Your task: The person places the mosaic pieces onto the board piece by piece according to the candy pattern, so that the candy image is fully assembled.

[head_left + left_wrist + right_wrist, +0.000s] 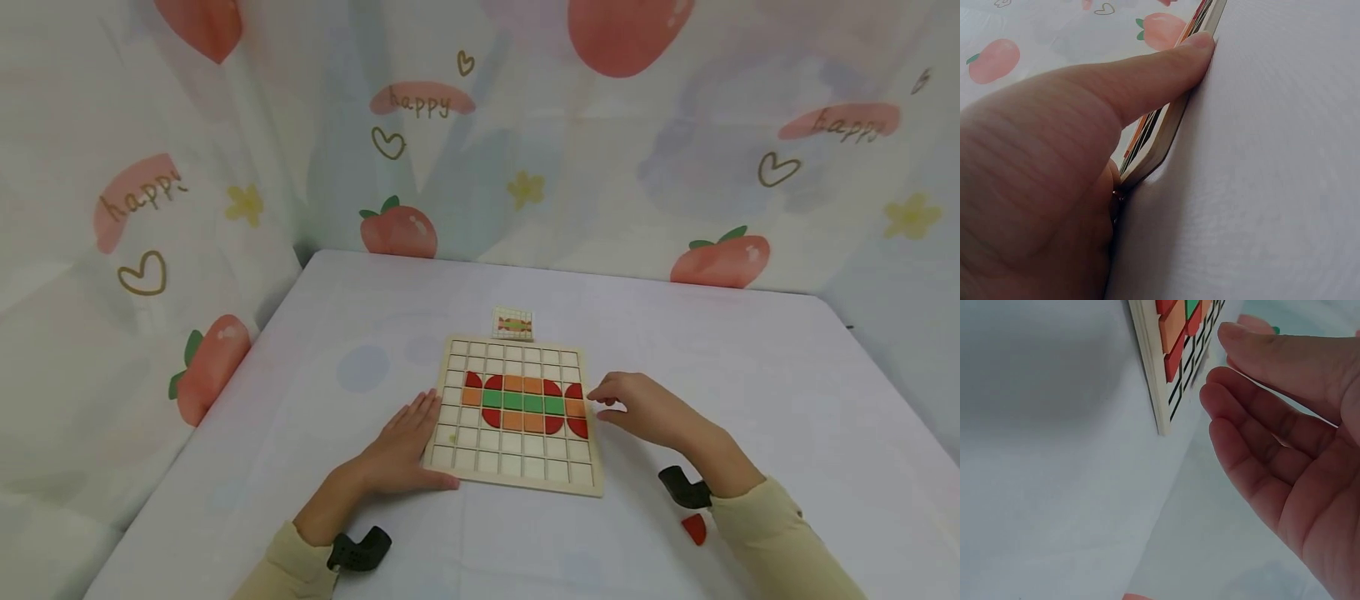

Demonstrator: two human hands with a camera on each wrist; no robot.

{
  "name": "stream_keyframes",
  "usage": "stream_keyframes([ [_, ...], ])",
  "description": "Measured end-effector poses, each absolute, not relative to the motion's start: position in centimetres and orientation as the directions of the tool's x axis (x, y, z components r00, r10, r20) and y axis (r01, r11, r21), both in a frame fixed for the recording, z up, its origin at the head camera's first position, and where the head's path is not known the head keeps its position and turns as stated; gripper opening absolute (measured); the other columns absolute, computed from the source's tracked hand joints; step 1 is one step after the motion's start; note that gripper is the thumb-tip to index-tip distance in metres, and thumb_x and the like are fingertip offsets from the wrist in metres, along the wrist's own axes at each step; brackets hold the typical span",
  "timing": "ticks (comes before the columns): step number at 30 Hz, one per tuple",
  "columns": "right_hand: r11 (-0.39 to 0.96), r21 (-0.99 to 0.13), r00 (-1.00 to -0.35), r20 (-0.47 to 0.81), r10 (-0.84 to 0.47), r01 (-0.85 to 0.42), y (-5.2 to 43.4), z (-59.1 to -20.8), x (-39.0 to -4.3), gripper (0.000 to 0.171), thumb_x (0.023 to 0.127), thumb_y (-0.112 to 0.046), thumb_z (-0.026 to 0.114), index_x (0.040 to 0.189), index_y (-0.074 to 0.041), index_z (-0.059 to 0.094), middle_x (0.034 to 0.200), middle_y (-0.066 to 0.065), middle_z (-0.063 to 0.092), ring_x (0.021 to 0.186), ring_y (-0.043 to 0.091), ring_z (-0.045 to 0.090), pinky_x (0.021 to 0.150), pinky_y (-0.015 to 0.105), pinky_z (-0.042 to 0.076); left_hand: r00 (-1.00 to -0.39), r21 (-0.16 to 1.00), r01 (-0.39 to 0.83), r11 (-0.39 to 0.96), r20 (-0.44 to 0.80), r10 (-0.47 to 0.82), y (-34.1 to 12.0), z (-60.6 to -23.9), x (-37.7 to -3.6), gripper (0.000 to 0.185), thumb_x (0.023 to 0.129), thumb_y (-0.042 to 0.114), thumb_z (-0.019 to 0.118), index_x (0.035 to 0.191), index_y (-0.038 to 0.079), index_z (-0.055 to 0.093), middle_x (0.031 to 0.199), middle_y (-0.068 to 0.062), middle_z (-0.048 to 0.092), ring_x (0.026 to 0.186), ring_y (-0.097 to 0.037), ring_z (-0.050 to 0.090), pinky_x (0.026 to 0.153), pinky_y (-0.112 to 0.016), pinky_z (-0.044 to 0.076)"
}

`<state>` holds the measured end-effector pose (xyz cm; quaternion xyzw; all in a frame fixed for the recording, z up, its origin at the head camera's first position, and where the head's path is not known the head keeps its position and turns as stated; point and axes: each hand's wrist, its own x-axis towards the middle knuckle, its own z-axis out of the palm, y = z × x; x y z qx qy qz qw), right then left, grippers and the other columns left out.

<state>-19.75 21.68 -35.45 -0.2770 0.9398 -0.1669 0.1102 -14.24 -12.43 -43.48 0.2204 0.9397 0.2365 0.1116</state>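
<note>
A pale wooden grid board [487, 462] lies on the table, with green, orange and red pieces forming a wrapped-candy pattern across its middle. My left hand [405, 446] rests against the board's near left corner, fingers straight along the left side. Its thumb [1169, 72] lies along the near edge. Just off the board's right side, my right hand [637, 407] hovers with fingers loosely bent. In the right wrist view, nothing shows between its thumb and fingertips [1219, 394]. One loose red quarter-round piece [694, 529] lies on the table beside my right wrist.
A small pattern card [513, 323] with the same candy picture stands behind the board's far edge. The white-covered table [360, 308] meets a printed cloth backdrop [585, 158] at the back and left. Black wrist-worn devices [362, 550] sit on both arms.
</note>
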Motion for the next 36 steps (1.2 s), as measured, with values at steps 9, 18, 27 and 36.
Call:
stream_keyframes([
  [9, 0.796, -0.378, -0.832, -0.106, -0.544, -0.473, 23.3, -36.0, -18.6, 0.026, 0.077, -0.004, 0.073, 0.102, -0.001, 0.069, 0.091, 0.003, 0.062, 0.084, 0.02, 0.059, 0.074, 0.037, 0.05, -0.875, 0.501, 0.362, 0.787, -0.109, 0.471, -12.5, -43.5, -14.2, 0.115, 0.071, 0.07, 0.058, 0.147, 0.002, 0.006, 0.153, -0.01, 0.001, 0.138, -0.02, -0.004, 0.108, -0.042, 0.005],
  [18, 0.8, -0.378, -0.835, -0.111, -0.539, -0.466, 24.4, -35.9, -17.4, 0.025, 0.076, -0.004, 0.073, 0.101, -0.003, 0.07, 0.093, 0.002, 0.063, 0.087, 0.022, 0.059, 0.075, 0.038, 0.05, -0.878, 0.488, 0.366, 0.793, -0.102, 0.468, -12.7, -43.6, -14.4, 0.115, 0.071, 0.07, 0.058, 0.147, 0.001, 0.006, 0.153, -0.01, 0.001, 0.138, -0.02, -0.003, 0.108, -0.042, 0.006],
  [27, 0.811, -0.399, -0.842, -0.149, -0.518, -0.428, 24.9, -36.0, -15.4, 0.024, 0.075, -0.007, 0.075, 0.099, -0.008, 0.071, 0.093, -0.003, 0.062, 0.087, 0.019, 0.059, 0.075, 0.035, 0.051, -0.875, 0.494, 0.366, 0.788, -0.106, 0.473, -12.6, -43.5, -14.3, 0.115, 0.071, 0.07, 0.058, 0.147, 0.002, 0.005, 0.153, -0.01, 0.0, 0.138, -0.02, -0.003, 0.108, -0.042, 0.006],
  [36, 0.824, -0.394, -0.846, -0.176, -0.503, -0.407, 26.0, -36.6, -13.7, 0.023, 0.076, -0.008, 0.074, 0.098, -0.008, 0.071, 0.093, -0.005, 0.061, 0.087, 0.019, 0.059, 0.074, 0.035, 0.051, -0.872, 0.499, 0.366, 0.786, -0.11, 0.477, -12.6, -43.5, -14.4, 0.115, 0.072, 0.07, 0.057, 0.147, 0.002, 0.005, 0.153, -0.009, 0.0, 0.138, -0.02, -0.004, 0.108, -0.042, 0.005],
])
